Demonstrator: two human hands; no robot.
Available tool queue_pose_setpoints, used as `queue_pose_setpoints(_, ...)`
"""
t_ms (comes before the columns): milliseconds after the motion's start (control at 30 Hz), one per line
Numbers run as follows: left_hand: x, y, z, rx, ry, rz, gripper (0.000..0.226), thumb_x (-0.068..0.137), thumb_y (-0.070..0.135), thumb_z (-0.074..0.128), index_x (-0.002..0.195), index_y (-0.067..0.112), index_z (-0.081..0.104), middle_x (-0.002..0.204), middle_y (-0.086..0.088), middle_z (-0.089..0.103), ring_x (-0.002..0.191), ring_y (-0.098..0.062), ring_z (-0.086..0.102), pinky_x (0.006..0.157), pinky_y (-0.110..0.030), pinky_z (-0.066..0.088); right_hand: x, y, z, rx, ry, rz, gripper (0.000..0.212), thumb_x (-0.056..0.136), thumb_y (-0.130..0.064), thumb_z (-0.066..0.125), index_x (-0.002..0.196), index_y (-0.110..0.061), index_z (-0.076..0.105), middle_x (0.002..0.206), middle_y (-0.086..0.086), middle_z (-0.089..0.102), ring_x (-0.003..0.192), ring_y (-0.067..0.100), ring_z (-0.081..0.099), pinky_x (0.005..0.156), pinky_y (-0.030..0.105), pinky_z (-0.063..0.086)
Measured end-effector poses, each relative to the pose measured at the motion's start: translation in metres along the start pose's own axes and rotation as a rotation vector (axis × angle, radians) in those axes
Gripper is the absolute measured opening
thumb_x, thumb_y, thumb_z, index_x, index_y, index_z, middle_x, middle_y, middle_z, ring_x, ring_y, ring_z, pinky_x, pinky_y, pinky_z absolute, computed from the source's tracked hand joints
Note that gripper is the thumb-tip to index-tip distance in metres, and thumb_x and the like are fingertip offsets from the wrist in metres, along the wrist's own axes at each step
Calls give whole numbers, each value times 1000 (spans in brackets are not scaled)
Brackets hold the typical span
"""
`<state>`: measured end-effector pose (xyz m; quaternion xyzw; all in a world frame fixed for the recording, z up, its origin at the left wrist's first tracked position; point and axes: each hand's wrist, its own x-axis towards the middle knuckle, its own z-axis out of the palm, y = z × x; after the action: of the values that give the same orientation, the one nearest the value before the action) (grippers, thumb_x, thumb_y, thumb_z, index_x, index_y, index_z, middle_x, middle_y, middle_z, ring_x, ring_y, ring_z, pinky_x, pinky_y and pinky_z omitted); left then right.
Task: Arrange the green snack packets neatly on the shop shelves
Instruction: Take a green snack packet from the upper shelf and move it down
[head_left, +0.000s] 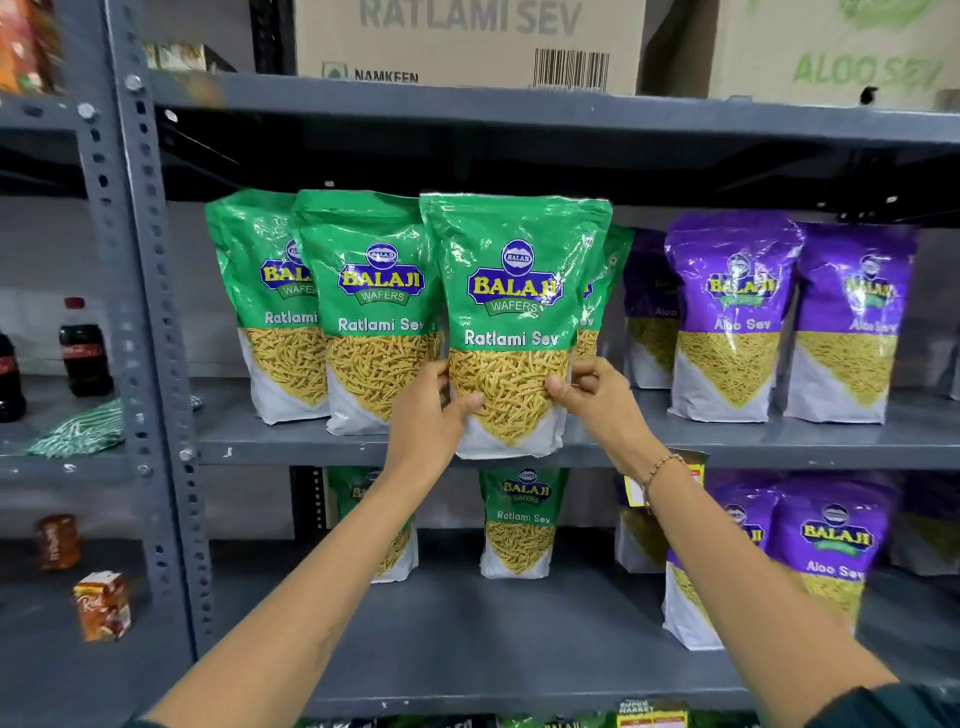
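I hold a green Ratlami Sev packet (511, 291) upright at the front edge of the middle shelf (727, 447). My left hand (428, 415) grips its lower left side and my right hand (597, 400) its lower right side. Two more green packets (374, 306) (265, 291) stand to its left on the same shelf. Another green packet (605, 275) is mostly hidden behind the held one. On the shelf below stand two green packets (519, 519) (363, 499), the left one partly hidden by my forearm.
Purple Aloo Sev packets (732, 317) fill the right of the middle shelf and the lower shelf (831, 551). Cardboard cartons (467, 36) sit on the top shelf. A grey slotted upright (150, 312) stands at left, with cola bottles (83, 348) and small boxes (101, 605) beyond it.
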<state>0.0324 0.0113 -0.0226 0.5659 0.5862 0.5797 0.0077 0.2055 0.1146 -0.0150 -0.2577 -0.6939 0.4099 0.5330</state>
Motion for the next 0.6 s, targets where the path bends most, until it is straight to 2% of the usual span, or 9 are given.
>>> queue_pose_setpoints(67, -17, 4, -16, -60, 0, 12, 55, 80, 25, 69, 130, 12, 47, 113, 3, 64, 101, -10, 59, 90, -25, 47, -20, -11, 6, 42, 8, -14, 25, 76, -15, 71, 92, -18, 52, 92, 1, 67, 84, 14, 66, 75, 20, 55)
queue_pose_setpoints(133, -36, 7, -34, -129, -2, 14, 51, 81, 18, 69, 128, 15, 49, 104, 18, 59, 91, 7, 58, 80, -4, 42, -41, -18, 14, 36, 1, -17, 33, 74, -14, 73, 100, -18, 53, 97, -1, 68, 86, 10, 66, 74, 18, 56)
queue_pose_setpoints(200, -57, 5, -50, -217, -14, 7, 48, 80, 10, 69, 124, 19, 51, 95, 27, 56, 79, 25, 54, 70, 5, 38, -66, -24, 25, -36, -25, -32, 35, 75, -16, 72, 105, -18, 54, 98, -8, 67, 88, 3, 65, 77, 15, 55)
queue_pose_setpoints(300, -88, -15, -67, -280, -13, -24, 47, 78, 6, 70, 119, 22, 55, 94, 26, 60, 82, 27, 55, 77, 2, 43, -100, -17, 45, -128, -89, -24, 32, 78, -17, 70, 107, -17, 56, 96, -15, 65, 81, -15, 62, 72, 4, 49)
queue_pose_setpoints(400, -121, -45, -74, -307, -2, -81, 45, 77, 1, 68, 119, 13, 57, 98, 17, 64, 87, 21, 59, 81, -2, 45, -129, 6, 66, -65, -141, 40, 38, 79, -13, 69, 113, -19, 54, 108, -5, 67, 92, -5, 65, 79, 13, 52)
queue_pose_setpoints(467, -142, -70, -76, -297, -12, -129, 47, 77, 0, 68, 120, 12, 55, 101, 16, 63, 89, 20, 59, 83, -2, 44, -147, 28, 80, -39, -148, 97, 42, 79, -8, 68, 117, -15, 51, 113, 1, 65, 94, -1, 66, 79, 14, 53)
queue_pose_setpoints(600, -165, -128, -73, -234, -93, -221, 53, 73, -1, 72, 119, 18, 53, 107, 8, 65, 93, 17, 60, 92, -11, 47, -175, 84, 107, -85, -109, 186, 51, 78, -6, 70, 124, -6, 48, 114, 1, 63, 89, -13, 61, 79, 9, 51)
